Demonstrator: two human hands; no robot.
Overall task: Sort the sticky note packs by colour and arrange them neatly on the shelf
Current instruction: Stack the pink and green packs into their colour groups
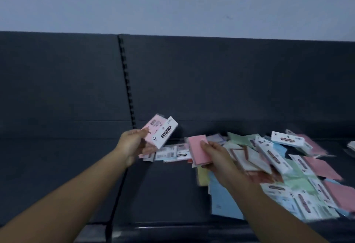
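The left hand [132, 144] sits just right of the slotted upright [126, 81]. Its grip is closed on what look like two pink packs [159, 135], fanned, one showing a white header card. The right hand [215, 156], farther right of the upright, pinches a single pink pack [198, 151] near its lower edge, thumb on top. The mixed heap [288, 166] of pink, green, blue and yellow packs lies well right of the upright on the dark shelf [57, 166], with packs overlapping at all angles.

Handling, as I judge it:
- **Weight and stiffness:** Each pack is light and flat. It is a paper block, fairly stiff across its face but likely to bend at the corners.
- **Surface:** The wrapper appears slick, so I expect stacked packs to slide over one another unless pinched firmly.
- **Where to hold:** I take hold across the short edges or at the header card, thumb on one face and fingers on the other.
- **Lifting from the heap:** I lift from the top layer only. A pull from below could drag neighbouring packs over the shelf edge.
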